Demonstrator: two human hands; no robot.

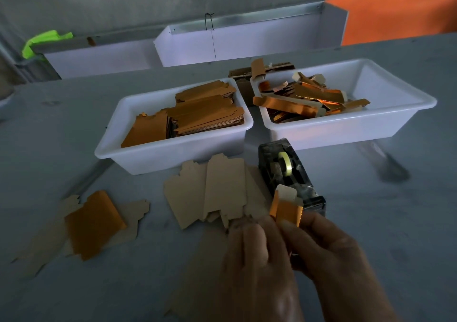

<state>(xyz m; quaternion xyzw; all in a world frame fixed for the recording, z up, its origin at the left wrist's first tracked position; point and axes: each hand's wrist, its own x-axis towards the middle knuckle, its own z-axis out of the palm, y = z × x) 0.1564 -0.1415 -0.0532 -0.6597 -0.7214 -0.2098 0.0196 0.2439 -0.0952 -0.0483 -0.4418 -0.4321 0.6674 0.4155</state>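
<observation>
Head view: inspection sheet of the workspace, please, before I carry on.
Surface: grey table, scuffed, dimly lit.
Job's things: carton held up in front of the dispenser; flat blanks beside it; left tub holds stacked blanks; right tub holds loose folded pieces.
Clutter: orange blank on beige ones, left of the hands.
Hands: left hand and right hand both grip the carton.
Cables: thin black wire on the rear rail.
Surroundings: white bins, green tape, orange panel.
</observation>
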